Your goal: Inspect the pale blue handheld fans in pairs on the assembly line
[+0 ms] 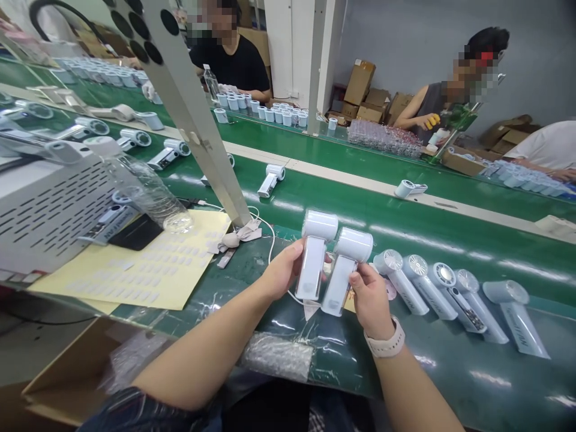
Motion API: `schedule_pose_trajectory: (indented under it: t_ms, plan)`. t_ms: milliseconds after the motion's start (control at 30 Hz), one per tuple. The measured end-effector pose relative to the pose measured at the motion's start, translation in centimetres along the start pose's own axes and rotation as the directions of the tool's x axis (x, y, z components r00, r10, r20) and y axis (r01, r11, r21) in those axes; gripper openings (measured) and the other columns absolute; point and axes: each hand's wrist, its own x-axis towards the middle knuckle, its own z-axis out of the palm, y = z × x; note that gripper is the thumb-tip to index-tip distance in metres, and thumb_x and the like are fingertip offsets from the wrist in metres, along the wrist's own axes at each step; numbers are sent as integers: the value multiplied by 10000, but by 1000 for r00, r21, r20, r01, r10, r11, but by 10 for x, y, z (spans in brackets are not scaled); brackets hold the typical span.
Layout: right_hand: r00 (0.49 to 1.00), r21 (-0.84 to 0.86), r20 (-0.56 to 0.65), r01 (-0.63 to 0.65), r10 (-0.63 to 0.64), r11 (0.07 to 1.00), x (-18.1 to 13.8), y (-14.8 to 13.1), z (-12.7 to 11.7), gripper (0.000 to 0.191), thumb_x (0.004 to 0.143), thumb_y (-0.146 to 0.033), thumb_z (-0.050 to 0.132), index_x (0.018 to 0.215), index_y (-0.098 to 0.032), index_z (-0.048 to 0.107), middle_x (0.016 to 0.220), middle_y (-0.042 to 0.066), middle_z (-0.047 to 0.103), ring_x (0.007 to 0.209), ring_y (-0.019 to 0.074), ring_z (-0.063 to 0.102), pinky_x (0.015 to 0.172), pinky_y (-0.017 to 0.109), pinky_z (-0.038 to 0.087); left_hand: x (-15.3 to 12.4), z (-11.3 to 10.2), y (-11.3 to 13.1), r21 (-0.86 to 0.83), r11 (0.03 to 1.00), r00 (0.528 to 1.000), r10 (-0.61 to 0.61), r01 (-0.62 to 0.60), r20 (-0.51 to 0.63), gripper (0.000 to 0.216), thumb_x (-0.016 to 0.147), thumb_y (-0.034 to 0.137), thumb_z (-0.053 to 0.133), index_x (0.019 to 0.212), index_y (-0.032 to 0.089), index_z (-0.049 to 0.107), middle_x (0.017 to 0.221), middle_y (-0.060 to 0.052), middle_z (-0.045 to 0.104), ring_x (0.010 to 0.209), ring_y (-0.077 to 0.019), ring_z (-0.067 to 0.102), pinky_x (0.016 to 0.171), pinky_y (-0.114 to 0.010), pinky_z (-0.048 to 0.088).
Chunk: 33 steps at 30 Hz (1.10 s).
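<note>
Over the green bench (443,375), the left hand (283,270) grips a smooth, cylinder-headed handheld fan (311,267), the right hand (372,297) its twin (339,279); nearby fans (472,315) show "FAN" upside down.

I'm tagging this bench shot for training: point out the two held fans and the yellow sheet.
Left held fan (311,266): head view, on its handle.
Right held fan (341,278): head view, on its handle.
Yellow sheet (176,295): head view, on a bare patch near its lower right corner.
</note>
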Motion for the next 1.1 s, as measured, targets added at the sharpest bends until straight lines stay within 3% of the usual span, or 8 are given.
schedule_pose_trajectory:
  t_ms: [167, 300, 400, 600, 767, 933, 1100]
  plan:
    - [999, 92, 44, 5, -9, 996, -4, -2, -2, 523, 802, -648, 761, 1088, -211, 745, 1034, 111, 778, 977, 334, 718, 897, 495, 582, -7, 0, 2, -22, 1000, 994, 8, -6, 113, 531, 762, 632, 747, 990, 159, 661, 880, -92, 756, 614, -258, 729, 522, -341, 572]
    - [998, 173, 46, -46, 38, 984, -7, -16, 4, 566, 707, -693, 810, 1015, -222, 748, 944, 108, 783, 861, 354, 738, 729, 504, 629, -12, 0, 4, -31, 999, 988, 36, -32, 147, 515, 785, 601, 761, 1033, 157, 682, 920, -104, 762, 678, -248, 743, 587, -327, 580]
    - [994, 215, 62, -96, 84, 972, -9, -26, 9, 610, 643, -726, 831, 973, -220, 745, 867, 106, 779, 774, 354, 740, 620, 491, 633, -15, 1, 4, -96, 995, 979, -1, 21, 205, 521, 790, 552, 787, 1141, 187, 664, 980, -106, 763, 768, -274, 763, 640, -346, 596]
    - [984, 301, 129, -158, 124, 940, -13, -37, 14, 572, 676, -695, 832, 980, -215, 759, 843, 101, 784, 726, 325, 747, 597, 462, 641, -15, 1, -2, -208, 973, 952, -36, 103, 305, 426, 865, 484, 742, 1162, 197, 637, 1055, -111, 762, 811, -266, 765, 700, -376, 614]
    - [982, 296, 132, -170, 136, 940, -15, -45, 16, 523, 736, -697, 787, 927, -211, 756, 762, 85, 768, 744, 314, 749, 632, 443, 648, -14, 0, -3, -174, 981, 947, -30, 90, 321, 500, 894, 490, 707, 1270, 178, 601, 1053, -124, 765, 846, -259, 762, 736, -351, 601]
    - [985, 295, 109, -162, 136, 942, -15, -43, 15, 556, 717, -703, 798, 966, -207, 764, 809, 91, 768, 820, 327, 743, 671, 450, 644, -16, -1, -3, -120, 989, 961, -50, 85, 273, 547, 885, 508, 708, 1311, 188, 584, 1075, -124, 760, 866, -261, 750, 727, -332, 575]
    - [992, 288, 4, -121, 125, 950, -15, -35, 14, 450, 788, -635, 781, 1008, -243, 747, 872, 60, 765, 859, 295, 724, 749, 440, 620, -15, -1, -1, -49, 998, 977, -18, 29, 213, 655, 755, 554, 819, 1248, 168, 624, 1056, -120, 741, 966, -276, 715, 777, -311, 534]
